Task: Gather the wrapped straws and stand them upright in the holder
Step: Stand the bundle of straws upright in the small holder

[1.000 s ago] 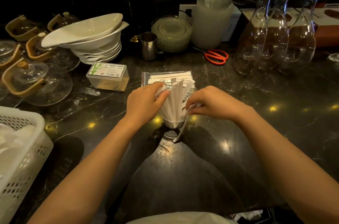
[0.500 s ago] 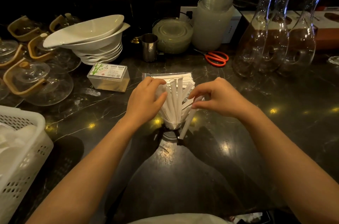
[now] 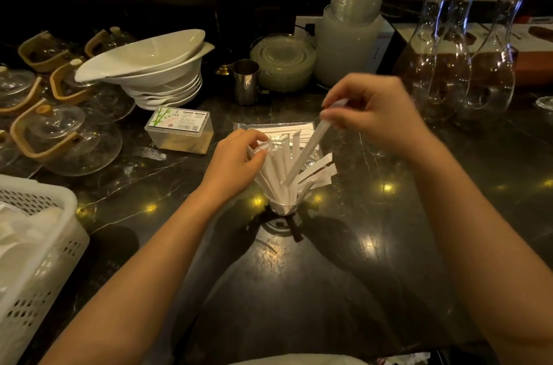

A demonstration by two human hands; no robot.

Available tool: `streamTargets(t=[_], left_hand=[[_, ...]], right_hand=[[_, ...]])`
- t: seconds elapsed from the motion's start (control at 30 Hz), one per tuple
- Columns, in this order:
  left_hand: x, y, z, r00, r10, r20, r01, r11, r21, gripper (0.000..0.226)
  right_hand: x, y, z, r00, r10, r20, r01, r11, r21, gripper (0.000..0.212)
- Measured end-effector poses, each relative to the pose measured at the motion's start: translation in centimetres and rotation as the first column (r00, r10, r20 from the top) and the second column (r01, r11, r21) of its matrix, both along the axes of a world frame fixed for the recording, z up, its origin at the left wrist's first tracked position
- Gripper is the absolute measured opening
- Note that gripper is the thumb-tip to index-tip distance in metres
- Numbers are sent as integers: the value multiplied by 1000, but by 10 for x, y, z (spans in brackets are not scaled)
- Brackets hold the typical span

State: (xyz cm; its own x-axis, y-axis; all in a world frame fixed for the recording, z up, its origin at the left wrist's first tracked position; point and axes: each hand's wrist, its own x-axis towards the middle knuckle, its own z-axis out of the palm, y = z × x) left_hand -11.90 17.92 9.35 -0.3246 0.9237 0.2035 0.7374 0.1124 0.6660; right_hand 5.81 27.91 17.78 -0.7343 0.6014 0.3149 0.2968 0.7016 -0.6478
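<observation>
Left hand (image 3: 236, 159) closed around tops of the wrapped straws (image 3: 279, 167) bunched in the holder (image 3: 284, 206), on the bunch's 9 o'clock side. Holder sits mid-counter (image 3: 299, 290). Right hand (image 3: 374, 113) at 1 o'clock from holder, fingertips pinching top of single straw (image 3: 305, 152); it slants down toward 7 o'clock, lower end among the bunch.

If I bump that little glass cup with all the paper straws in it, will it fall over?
Probably, yes. The small clear glass holder looks narrow, and the white paper-wrapped straws fan out well above its rim, so it seems top-heavy. The glossy dark marble counter may also let it slide.
</observation>
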Motion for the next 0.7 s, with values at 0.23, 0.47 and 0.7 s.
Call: streamTargets(t=[0.23,0.47,0.7], left_hand=[[0,0,-2,999,19,40,-19,1000,1,23],[-3,3,-6,997,5,73,-4,1000,-6,23],[-18,16,9,978,59,199,-65,998,23,21]], right_hand=[[-27,-13,-47,927,158,339,-180,983,36,9],[-41,-15,-56,841,211,499,-229,973,-26,10],[-45,7,-24,901,183,393,-161,983,-89,30]])
